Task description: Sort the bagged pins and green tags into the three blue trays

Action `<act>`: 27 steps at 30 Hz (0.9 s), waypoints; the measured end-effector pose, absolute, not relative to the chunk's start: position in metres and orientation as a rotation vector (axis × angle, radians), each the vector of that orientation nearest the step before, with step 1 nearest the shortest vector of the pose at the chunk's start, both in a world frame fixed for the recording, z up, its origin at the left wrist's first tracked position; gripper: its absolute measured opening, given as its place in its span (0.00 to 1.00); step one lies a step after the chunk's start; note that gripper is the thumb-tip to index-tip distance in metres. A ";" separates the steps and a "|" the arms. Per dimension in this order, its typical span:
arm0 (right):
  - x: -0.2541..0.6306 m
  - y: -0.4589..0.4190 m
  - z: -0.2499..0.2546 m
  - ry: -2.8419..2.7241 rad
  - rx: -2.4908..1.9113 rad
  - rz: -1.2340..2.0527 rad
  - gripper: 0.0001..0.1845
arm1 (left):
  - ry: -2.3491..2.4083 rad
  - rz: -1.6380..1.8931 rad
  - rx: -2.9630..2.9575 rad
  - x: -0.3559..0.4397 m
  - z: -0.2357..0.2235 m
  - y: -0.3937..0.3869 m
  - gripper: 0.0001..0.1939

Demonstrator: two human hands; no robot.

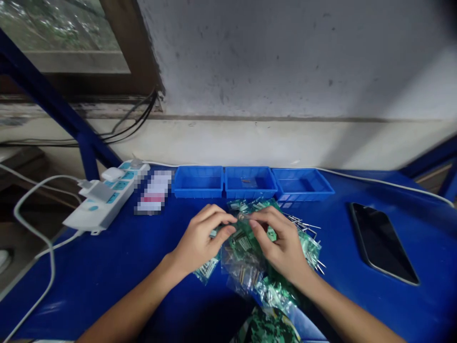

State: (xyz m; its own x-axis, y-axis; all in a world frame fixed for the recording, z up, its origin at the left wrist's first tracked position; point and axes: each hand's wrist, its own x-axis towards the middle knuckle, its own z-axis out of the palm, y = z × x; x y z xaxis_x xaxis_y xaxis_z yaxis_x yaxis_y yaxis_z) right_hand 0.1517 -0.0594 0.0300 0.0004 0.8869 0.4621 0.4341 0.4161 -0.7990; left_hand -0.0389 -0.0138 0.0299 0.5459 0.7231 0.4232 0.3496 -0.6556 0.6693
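Note:
My left hand (210, 234) and my right hand (282, 238) meet over a heap of small plastic bags, thumbs and fingers pinched toward each other. Between the fingertips is a small clear plastic bag (242, 217) with tiny metal parts in it; their exact kind is too small to tell. Beneath lie green-tinted bags (244, 243) of silvery pins and a clear bag (243, 271) with brass-coloured pieces. Loose thin metal rods (309, 224) stick out past my right hand, which partly hides the heap.
Three blue bins stand along the wall: a left bin (199, 193), a middle bin (250, 193) holding a small bag, and a right bin (303, 195). A phone (383, 243) lies at right. A power strip (103, 205) with white cables and a blurred-out card (154, 193) are at left.

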 end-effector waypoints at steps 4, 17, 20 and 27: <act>0.154 -0.060 0.028 -1.834 -1.020 0.163 0.15 | 0.937 0.807 1.835 -0.037 0.034 -0.009 0.19; 0.141 -0.060 0.029 -1.624 -1.238 0.581 0.14 | 0.712 1.374 2.461 -0.029 0.023 -0.018 0.06; 0.142 -0.056 0.026 -1.506 -1.277 0.694 0.15 | 0.623 1.267 2.637 -0.029 0.025 -0.020 0.07; 0.181 -0.037 0.054 -1.066 -1.246 0.253 0.12 | 1.054 0.888 2.449 -0.060 0.035 0.007 0.10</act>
